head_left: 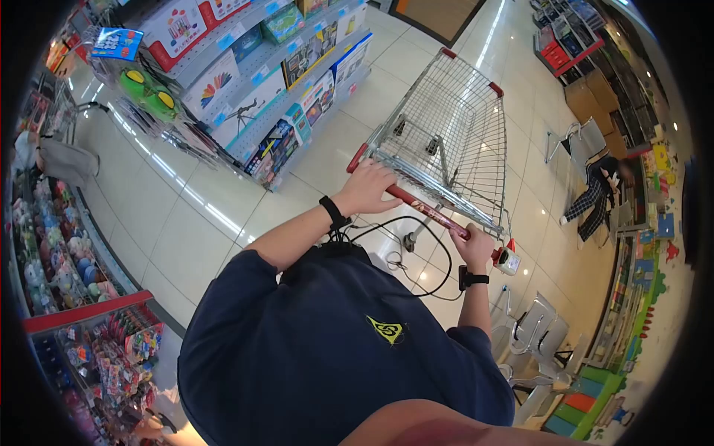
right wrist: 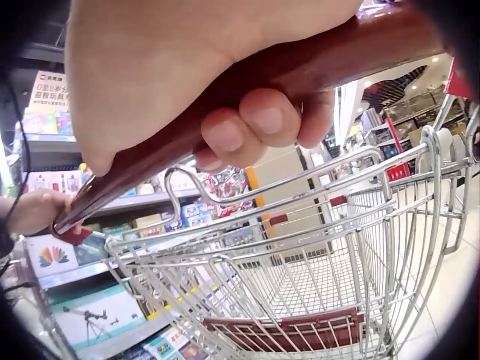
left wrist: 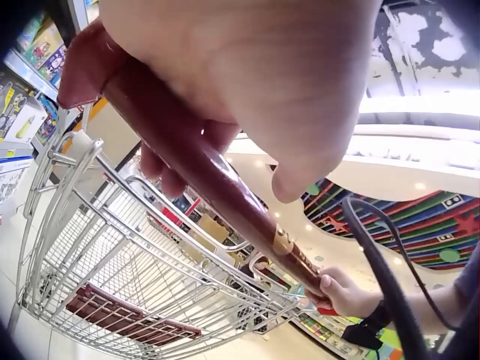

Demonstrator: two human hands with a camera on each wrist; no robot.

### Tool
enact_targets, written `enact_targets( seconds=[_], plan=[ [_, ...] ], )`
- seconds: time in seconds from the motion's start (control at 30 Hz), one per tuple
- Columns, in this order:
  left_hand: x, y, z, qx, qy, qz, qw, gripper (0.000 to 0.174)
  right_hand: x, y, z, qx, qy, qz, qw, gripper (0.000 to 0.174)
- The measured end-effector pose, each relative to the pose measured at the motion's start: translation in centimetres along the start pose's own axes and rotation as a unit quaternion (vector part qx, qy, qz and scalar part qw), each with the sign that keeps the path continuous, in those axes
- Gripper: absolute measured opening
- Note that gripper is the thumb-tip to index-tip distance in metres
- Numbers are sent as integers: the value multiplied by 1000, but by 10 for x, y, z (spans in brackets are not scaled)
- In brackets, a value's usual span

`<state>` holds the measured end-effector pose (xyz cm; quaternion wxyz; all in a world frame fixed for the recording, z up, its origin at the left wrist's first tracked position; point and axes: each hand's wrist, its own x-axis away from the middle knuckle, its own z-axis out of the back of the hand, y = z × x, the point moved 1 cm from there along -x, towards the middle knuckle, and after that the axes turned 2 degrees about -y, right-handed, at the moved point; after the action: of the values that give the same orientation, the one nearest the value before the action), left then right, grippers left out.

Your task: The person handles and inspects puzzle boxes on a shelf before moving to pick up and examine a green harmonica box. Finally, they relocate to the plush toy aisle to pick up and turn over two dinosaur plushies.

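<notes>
A wire shopping cart [head_left: 496, 90] with red corner caps stands ahead of the torso. Its dark red handle bar [head_left: 428, 211] runs between both hands. The left hand [head_left: 367, 187] grips the bar near its left end; in the left wrist view its fingertips [left wrist: 173, 182] show beneath the bar [left wrist: 217, 180]. Toward the other end, the right hand [head_left: 474, 246] holds the bar with fingers [right wrist: 225, 136] curled under it. A small pale device [head_left: 509, 261] sits at the bar's right end. Black straps circle both wrists, and a black cable [head_left: 449, 253] loops between the arms.
A shelf [head_left: 253, 89] of boxed toys stands at the front left. Small toys fill a display [head_left: 71, 260] on the far left, near a person in grey trousers [head_left: 68, 160]. To the right are metal chairs [head_left: 539, 327] and a person in checked trousers [head_left: 591, 197].
</notes>
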<state>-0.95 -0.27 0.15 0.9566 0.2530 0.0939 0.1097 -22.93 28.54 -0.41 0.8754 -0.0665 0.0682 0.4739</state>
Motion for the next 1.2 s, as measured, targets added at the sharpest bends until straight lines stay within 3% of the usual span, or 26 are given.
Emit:
enact_targets(
  seconds=[0.07, 0.1, 0.17, 0.37, 0.5, 0.6, 0.63, 0.7, 0.8, 0.97, 1.03, 1.2],
  plan=[
    [-4, 31, -7, 94, 83, -53, 991, 34, 13, 28, 31, 29, 12, -10, 999, 54],
    [-7, -75, 47, 47, 54, -37, 997, 34, -57, -55, -36, -28, 18, -15, 999, 54],
    [-28, -93, 43, 167, 224, -78, 957, 28, -80, -43, -25, 3, 2, -36, 999, 54],
    [-43, -229, 112, 121, 385, 81, 911, 23, -170, -63, -40, -7, 21, -20, 1000, 54],
    [-10, -295, 172, 24, 497, 190, 846, 22, -227, -76, -50, 13, -17, -68, 997, 55],
    [29, -332, 201, -89, 518, 234, 818, 21, -261, -77, -61, 5, -3, -57, 998, 57],
    [41, -338, 207, -104, 522, 236, 813, 21, -273, -79, -65, 6, 14, -43, 999, 59],
    [60, -342, 217, -5, 513, 278, 813, 15, -297, -81, -71, 12, 15, -38, 999, 59],
    [63, -307, 235, 28, 519, 302, 799, 11, -325, -87, -76, -4, -10, -55, 998, 59],
    [68, -299, 244, -45, 557, 308, 770, 8, -368, -93, -80, 3, -12, -37, 999, 58],
    [69, -298, 249, -62, 551, 309, 773, 6, -379, -93, -84, -3, -56, -69, 996, 58],
    [52, -304, 277, -106, 535, 280, 790, 5, -405, -96, -92, 0, -34, -67, 997, 57]
  ],
)
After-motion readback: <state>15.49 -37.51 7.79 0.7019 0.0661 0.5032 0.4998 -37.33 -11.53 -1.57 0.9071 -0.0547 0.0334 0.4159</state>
